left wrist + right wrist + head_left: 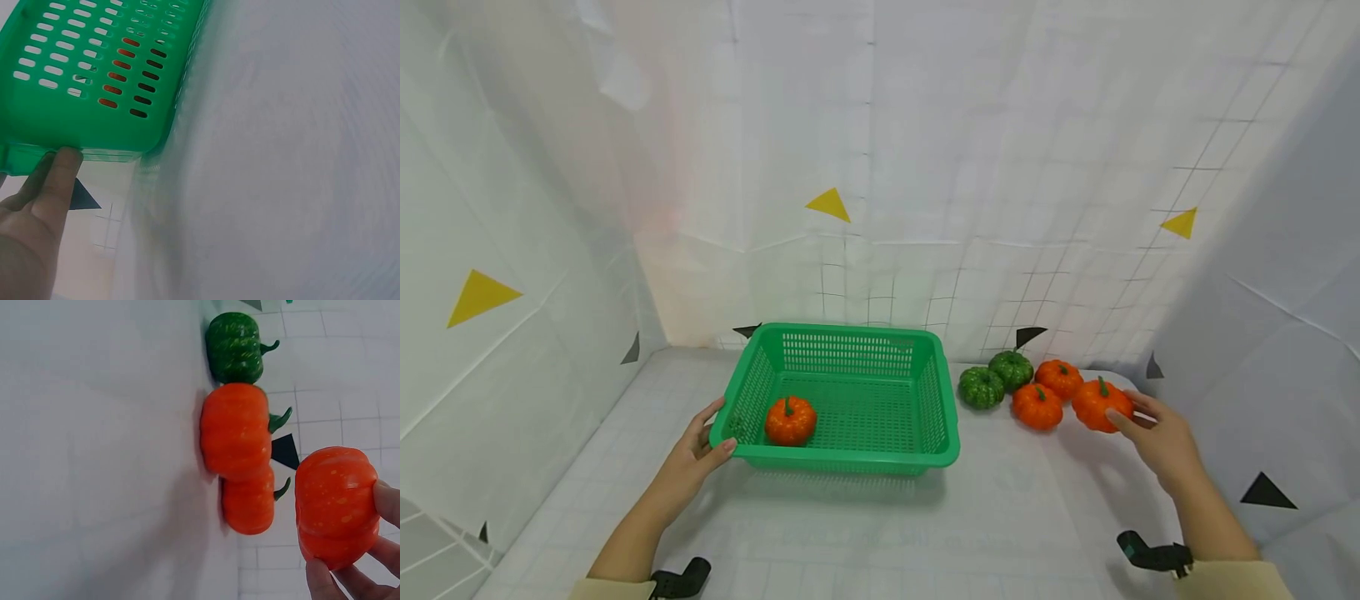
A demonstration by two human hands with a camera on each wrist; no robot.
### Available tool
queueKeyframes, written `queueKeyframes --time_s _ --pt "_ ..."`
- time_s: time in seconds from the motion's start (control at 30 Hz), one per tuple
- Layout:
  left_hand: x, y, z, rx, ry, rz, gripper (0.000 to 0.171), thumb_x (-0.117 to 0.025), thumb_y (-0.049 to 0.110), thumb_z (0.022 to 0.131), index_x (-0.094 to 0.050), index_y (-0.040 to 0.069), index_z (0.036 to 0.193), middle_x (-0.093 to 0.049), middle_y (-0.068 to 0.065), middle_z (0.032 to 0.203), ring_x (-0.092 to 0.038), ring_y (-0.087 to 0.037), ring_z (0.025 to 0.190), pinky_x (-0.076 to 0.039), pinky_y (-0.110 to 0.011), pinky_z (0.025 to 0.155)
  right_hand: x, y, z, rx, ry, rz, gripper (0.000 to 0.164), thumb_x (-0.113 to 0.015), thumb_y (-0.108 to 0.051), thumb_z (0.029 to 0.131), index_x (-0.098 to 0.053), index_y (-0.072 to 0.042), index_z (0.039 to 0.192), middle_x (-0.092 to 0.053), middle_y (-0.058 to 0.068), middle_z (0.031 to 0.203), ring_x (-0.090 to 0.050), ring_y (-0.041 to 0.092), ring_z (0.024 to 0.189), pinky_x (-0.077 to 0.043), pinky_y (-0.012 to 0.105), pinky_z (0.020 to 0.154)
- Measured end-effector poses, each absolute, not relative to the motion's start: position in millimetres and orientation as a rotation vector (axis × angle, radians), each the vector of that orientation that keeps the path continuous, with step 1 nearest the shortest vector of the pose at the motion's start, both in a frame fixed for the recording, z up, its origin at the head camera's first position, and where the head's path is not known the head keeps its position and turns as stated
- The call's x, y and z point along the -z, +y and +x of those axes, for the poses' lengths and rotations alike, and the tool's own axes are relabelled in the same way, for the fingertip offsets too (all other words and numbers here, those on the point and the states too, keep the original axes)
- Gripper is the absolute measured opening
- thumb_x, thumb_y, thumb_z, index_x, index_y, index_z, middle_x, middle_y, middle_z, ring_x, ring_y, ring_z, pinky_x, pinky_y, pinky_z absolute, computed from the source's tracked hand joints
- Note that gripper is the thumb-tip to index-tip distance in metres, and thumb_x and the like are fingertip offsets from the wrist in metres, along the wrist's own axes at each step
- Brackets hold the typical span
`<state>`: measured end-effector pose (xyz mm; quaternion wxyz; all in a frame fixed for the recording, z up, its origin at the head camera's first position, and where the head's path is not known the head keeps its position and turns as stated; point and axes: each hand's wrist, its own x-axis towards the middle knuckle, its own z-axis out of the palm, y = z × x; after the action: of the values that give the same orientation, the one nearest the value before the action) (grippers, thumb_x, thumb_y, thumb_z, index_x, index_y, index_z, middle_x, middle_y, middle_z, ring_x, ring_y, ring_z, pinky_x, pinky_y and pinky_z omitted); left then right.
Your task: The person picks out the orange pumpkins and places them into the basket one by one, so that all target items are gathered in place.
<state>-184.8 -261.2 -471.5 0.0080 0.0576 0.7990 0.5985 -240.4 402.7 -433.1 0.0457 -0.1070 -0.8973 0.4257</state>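
In the head view a green plastic basket [835,460] stands on the table with one orange toy pumpkin [790,421] inside at its left. My left hand [688,458] grips the basket's front left corner, thumb near the rim and fingers along the outer side. Fingers [59,181] under the rim also show in the left wrist view. My right hand [1165,437] holds another orange pumpkin [337,506] by its side, raised off the table in the right wrist view. Its green stem points up in the head view.
Right of the basket sit two green pumpkins [981,388] [1011,369] and two orange ones [1037,407] [1058,380], close together. White sheeting [910,167] with yellow and black triangles rises behind and beside the white table [865,542].
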Motion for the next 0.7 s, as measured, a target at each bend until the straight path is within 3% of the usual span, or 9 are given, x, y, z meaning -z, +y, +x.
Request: queueKeyframes --time_s 0.37,0.7 --pt "475.7 -262.8 -186.0 -1.842 2.52 0.172 0.076 -0.058 0.023 0.103 -0.01 0.021 0.162 -0.036 -0.027 0.151 -0.041 -0.04 0.135 -0.047 -0.025 0.096 419.4 378.3 -233.8 -1.281 -2.746 -0.169 0.081 -0.061 -0.051 0.096 -0.035 -0.002 0.154 -0.037 0.034 0.149 -0.046 0.051 0.128 -0.045 0.057 0.097" --pt "475.5 -262.6 -186.0 -1.842 2.518 0.163 0.076 -0.059 0.023 0.103 -0.011 0.021 0.162 -0.035 -0.028 0.152 -0.04 -0.041 0.136 -0.047 -0.027 0.097 406.0 352.5 -229.4 -1.346 -2.776 -0.141 0.088 -0.062 -0.059 0.093 -0.031 -0.006 0.157 -0.032 0.031 0.153 -0.04 0.052 0.133 -0.042 0.064 0.099"
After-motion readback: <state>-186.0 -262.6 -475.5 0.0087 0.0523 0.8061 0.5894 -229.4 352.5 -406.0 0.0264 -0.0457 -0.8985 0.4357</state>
